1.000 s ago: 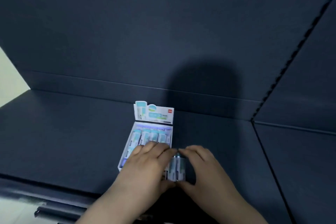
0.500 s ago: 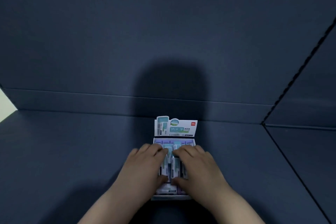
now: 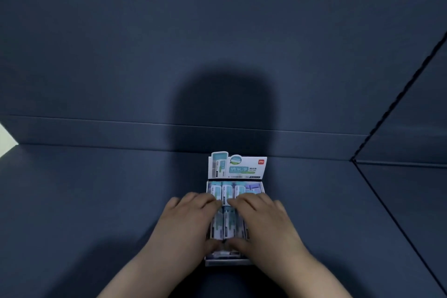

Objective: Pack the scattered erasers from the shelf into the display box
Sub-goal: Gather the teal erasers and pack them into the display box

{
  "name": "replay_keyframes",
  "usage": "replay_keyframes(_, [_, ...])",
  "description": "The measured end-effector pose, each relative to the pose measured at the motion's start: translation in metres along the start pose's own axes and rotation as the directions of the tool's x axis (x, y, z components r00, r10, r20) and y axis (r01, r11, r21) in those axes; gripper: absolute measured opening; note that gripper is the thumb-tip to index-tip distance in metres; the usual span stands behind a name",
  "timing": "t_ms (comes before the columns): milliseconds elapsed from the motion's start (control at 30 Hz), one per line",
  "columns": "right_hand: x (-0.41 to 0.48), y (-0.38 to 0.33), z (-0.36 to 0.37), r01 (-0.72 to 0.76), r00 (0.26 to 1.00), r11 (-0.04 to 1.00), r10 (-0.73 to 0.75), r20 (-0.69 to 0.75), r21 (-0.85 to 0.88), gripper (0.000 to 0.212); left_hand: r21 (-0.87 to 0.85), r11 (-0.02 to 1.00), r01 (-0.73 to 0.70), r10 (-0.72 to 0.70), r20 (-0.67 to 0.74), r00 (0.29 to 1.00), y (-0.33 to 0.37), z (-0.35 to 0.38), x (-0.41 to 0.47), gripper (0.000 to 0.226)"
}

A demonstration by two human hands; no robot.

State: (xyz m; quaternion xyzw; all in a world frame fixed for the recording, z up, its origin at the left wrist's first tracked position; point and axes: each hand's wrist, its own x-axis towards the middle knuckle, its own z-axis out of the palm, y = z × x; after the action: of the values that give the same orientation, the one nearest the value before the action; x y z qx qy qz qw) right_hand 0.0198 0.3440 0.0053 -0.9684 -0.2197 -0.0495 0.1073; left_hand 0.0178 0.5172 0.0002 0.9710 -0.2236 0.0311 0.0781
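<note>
Head view: both hands are hovering low over the display box [image 3: 227, 262], which is sitting on the dark shelf [image 3: 96, 201]. The left hand [image 3: 183, 227] and right hand [image 3: 268, 225] are squeezing the same bunch of erasers [image 3: 228, 225] from either side. Fingers are curling over the far ends and thumbs are tucking in at the near ends, so each grip is barely open, wrapping snugly around the bunch with just the erasers' width showing between the two hands. The bunch is sitting inside the box, in its nearer half, right between the two grips.

Just beyond the fingertips, a back row [image 3: 227, 190] of more wrapped pieces is lying side by side against the far end of the box. Past that, the printed header card [image 3: 238, 166] is standing upright. The box's front wall is peeking out just on the near side of the thumbs. A big shadow [image 3: 222, 109] is falling on the shelf's back panel [image 3: 217, 31], well beyond both grips.
</note>
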Motion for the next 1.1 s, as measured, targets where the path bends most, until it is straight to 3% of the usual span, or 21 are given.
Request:
replay_keyframes(133, [-0.008,0.007,-0.006,-0.043,0.999,0.99,0.04,0.026,0.131,0.072,0.013,1.0,-0.013,0.013,0.006,1.0,0.008,-0.009,0.0,0.079])
replay_keyframes(367, [-0.041,0.043,-0.017,-0.219,0.976,0.97,0.219,0.009,0.106,0.057,0.025,0.997,-0.072,0.074,-0.105,0.992,0.057,-0.008,0.02,0.053])
replay_keyframes(467, [-0.061,0.065,-0.033,-0.241,0.97,0.967,0.243,-0.005,0.087,0.055,0.0,0.991,-0.133,0.133,-0.086,0.987,0.096,-0.005,0.033,0.05])
replay_keyframes(667, [-0.113,0.143,-0.059,-0.245,0.969,0.968,0.244,0.026,0.057,0.062,0.001,0.994,-0.11,0.11,0.035,0.993,0.188,0.004,0.068,0.054])
replay_keyframes(800, [-0.149,0.208,-0.08,-0.237,0.97,0.971,0.237,0.058,-0.006,0.063,0.041,0.994,-0.105,0.106,-0.025,0.994,0.255,0.019,0.092,0.059])
replay_keyframes(1100, [-0.21,0.317,-0.104,-0.198,0.974,0.98,0.201,0.105,-0.033,0.063,0.024,0.999,-0.044,0.044,0.006,0.999,0.371,0.048,0.132,0.059])
